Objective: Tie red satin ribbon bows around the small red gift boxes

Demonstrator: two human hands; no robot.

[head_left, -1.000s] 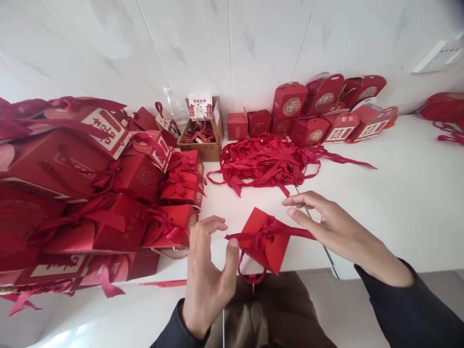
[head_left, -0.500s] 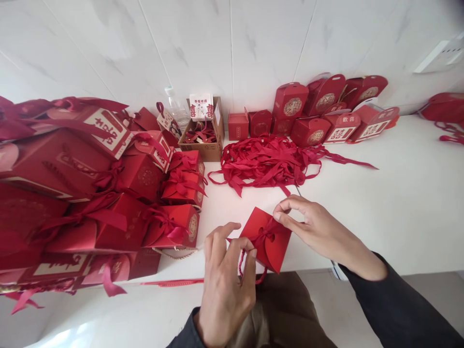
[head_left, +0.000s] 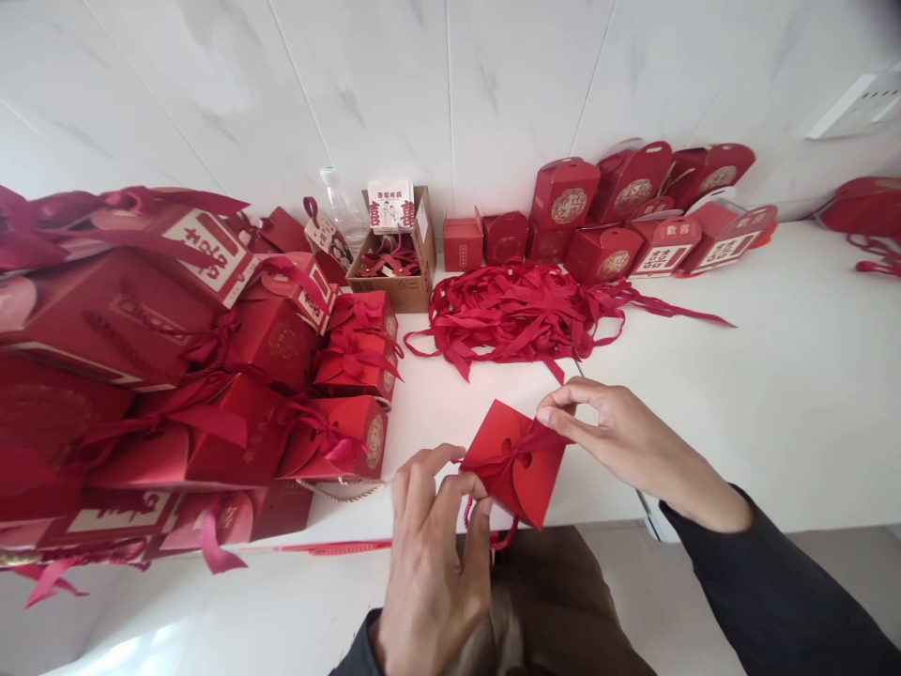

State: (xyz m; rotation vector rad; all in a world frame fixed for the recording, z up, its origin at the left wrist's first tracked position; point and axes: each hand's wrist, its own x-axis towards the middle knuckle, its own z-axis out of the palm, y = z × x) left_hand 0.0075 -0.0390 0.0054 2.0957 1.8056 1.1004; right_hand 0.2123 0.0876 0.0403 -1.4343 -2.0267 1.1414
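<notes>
A small red gift box (head_left: 538,483) with a folded top lies near the table's front edge. Across its top runs a red ribbon (head_left: 517,455), knotted in the middle. My right hand (head_left: 619,437) pinches the ribbon's right side between thumb and fingertips, just past the box's upper right corner. At the box's left side, my left hand (head_left: 440,545) has its fingers curled on the ribbon's left end, thumb close to the fingertips. A twisted red cord (head_left: 511,535) hangs from the box's near edge, partly behind my left hand.
Beyond the box lies a heap of loose red ribbons (head_left: 517,319). Stacked ribboned boxes (head_left: 239,422) fill the left side. Unribboned red boxes (head_left: 612,258) line the wall. A brown carton (head_left: 415,293) and a clear bottle (head_left: 342,202) stand at the back.
My right hand has moved slightly right, drawing the ribbon's right side outward. My left hand has shifted a little left, and the ribbon now lies straighter across the box.
</notes>
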